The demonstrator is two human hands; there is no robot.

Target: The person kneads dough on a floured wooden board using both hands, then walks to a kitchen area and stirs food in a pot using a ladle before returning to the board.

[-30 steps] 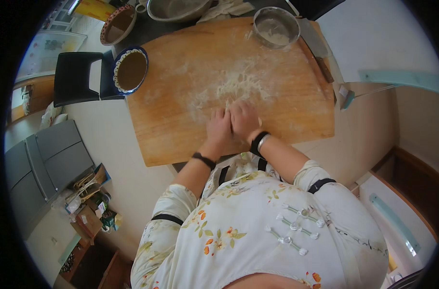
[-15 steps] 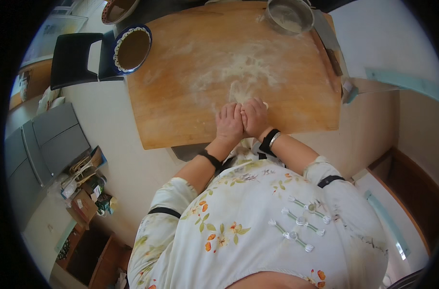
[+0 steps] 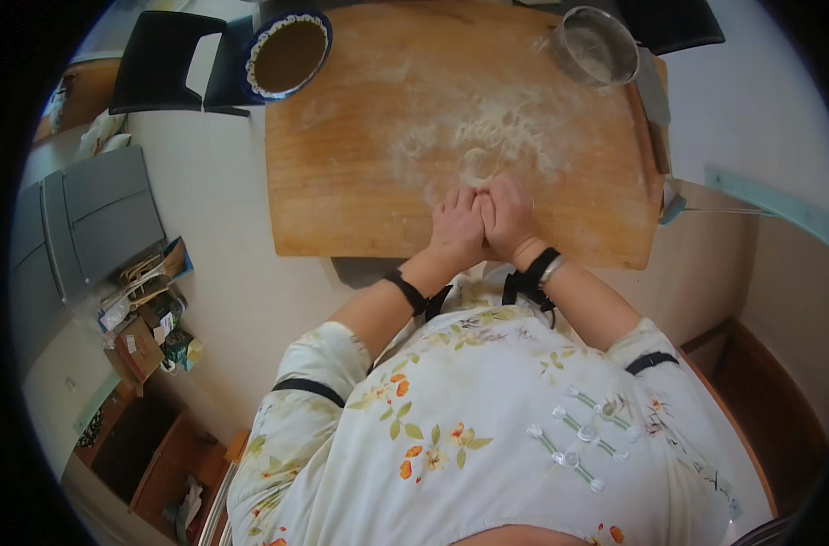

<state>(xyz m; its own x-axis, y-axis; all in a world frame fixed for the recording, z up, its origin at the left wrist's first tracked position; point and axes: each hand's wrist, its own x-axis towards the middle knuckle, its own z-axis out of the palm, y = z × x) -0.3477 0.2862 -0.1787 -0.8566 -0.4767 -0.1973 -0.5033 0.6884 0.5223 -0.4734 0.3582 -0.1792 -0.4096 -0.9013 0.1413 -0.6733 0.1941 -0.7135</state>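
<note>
Head view, looking down on a wooden board that is lying on a pale table; all places are given relative to the board.

Beyond the board's left edge, past the table, grey cabinets are standing, with a cluttered heap of small boxes below them. At the board's far left corner a blue-rimmed bowl of brown filling is sitting, partly overlapping the corner, and a dark chair is standing just left of it.

Near the middle of the board a loose patch of flour is spreading, thickest right of centre. At the near edge of that patch both hands are pressing down side by side. The left hand is lying palm down with fingers pressed together and pointing away from the person. The right hand is touching it along the thumb side, fingers likewise closed and curled slightly downward. Whether dough is lying under the palms cannot be told. Each wrist is wearing a dark band.

At the board's far right corner a glass bowl dusted with flour is standing. Along the right edge a knife is lying.
</note>
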